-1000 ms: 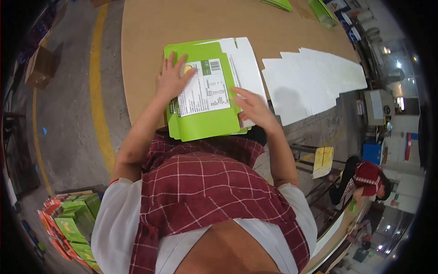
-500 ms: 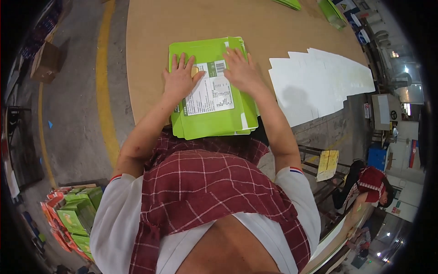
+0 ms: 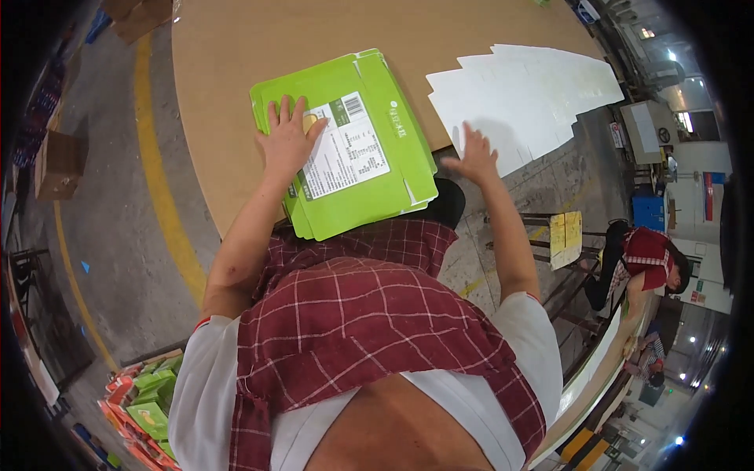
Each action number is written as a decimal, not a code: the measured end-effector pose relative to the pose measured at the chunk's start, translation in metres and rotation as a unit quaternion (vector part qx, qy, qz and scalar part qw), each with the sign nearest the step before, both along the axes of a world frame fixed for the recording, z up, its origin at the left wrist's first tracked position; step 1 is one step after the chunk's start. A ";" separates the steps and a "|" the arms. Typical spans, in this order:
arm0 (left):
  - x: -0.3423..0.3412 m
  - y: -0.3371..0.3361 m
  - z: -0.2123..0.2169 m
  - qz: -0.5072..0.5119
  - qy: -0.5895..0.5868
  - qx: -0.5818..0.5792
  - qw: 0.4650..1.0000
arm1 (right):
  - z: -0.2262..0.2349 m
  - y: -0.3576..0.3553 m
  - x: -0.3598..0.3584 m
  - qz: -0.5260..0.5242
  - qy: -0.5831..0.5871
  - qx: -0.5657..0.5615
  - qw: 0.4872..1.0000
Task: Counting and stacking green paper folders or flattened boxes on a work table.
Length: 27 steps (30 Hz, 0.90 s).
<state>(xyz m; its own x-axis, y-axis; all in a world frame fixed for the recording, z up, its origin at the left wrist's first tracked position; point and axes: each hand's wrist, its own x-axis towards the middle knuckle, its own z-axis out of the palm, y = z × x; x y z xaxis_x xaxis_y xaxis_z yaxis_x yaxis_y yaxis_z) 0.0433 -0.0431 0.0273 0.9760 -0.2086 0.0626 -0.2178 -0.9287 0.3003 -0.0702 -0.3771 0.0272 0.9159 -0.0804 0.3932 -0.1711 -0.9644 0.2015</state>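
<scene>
A stack of flat green printed cardboard box blanks (image 3: 380, 157) lies at the table's near edge, its near end hanging over toward my lap. The top one bears a white label panel with a barcode. My left hand (image 3: 287, 140) rests on the stack's left part, fingers spread flat beside the label. Off the stack to the right, my right hand (image 3: 474, 157) is in the air with fingers apart, holding nothing. It is nearest to the fanned row of white cardboard sheets (image 3: 526, 98), over their near left corner.
The brown table top (image 3: 314, 31) stretches away from me. A carton (image 3: 61, 165) stands on the floor at left. Green and orange blanks (image 3: 149, 408) are piled at lower left. Another person (image 3: 648, 255) works at right, beyond a stool with a yellow top (image 3: 565, 239).
My right hand has left the green stack and moved right toward the white sheets. My left hand stays on the stack. The view has shifted and turned somewhat.
</scene>
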 end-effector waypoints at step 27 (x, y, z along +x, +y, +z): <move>0.009 0.026 -0.001 0.021 -0.033 -0.446 0.894 | 0.038 0.156 0.008 0.056 0.207 0.814 0.540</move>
<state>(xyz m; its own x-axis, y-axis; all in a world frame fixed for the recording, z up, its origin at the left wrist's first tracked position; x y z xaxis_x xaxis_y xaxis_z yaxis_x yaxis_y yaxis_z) 0.0524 -0.0168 0.0259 0.9696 -0.0102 0.2446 -0.2338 -0.3343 0.9130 -0.0622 -0.2206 0.0656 0.9335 0.0545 -0.3543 -0.3578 0.0800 -0.9304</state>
